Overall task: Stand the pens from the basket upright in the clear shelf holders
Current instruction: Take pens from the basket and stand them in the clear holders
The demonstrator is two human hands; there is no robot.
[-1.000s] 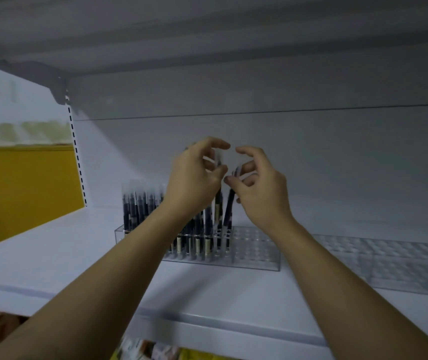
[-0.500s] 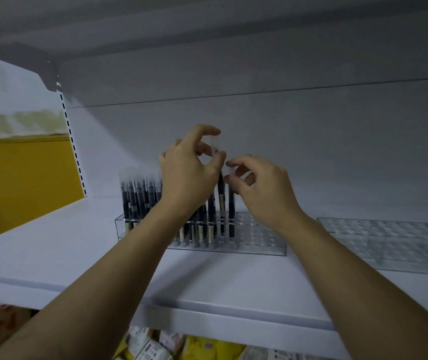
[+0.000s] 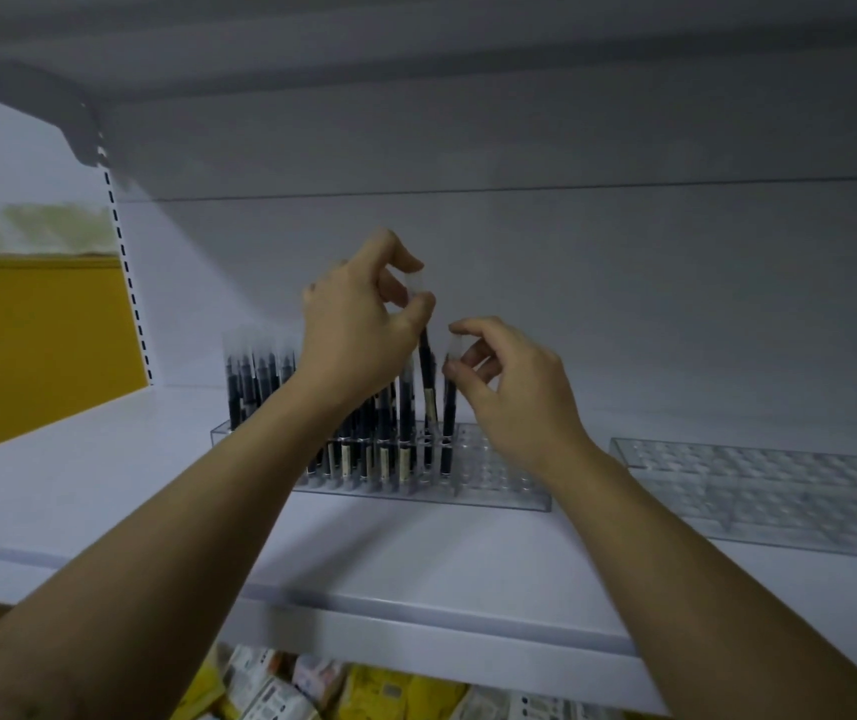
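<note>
Plainly, left hand [image 3: 359,330] and right hand [image 3: 514,392] pinch pens [image 3: 449,413] (labels [image 3: 430,405] illegible).

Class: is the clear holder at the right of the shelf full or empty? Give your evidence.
Empty, where visible: the right holder shows only bare holes; pens stand only in the left holder.

pens [image 3: 405,402]: black barrels, clear caps, cream label bands | holders [image 3: 499,475]: clear, grid of round holes | shelf [image 3: 104,485]: pale grey-white | back wall [image 3: 624,304]: plain grey | side panel [image 3: 37,345]: yellow | upright strip [image 3: 127,283]: white, black dashed slots | packets [image 3: 364,688]: yellow and white
</note>
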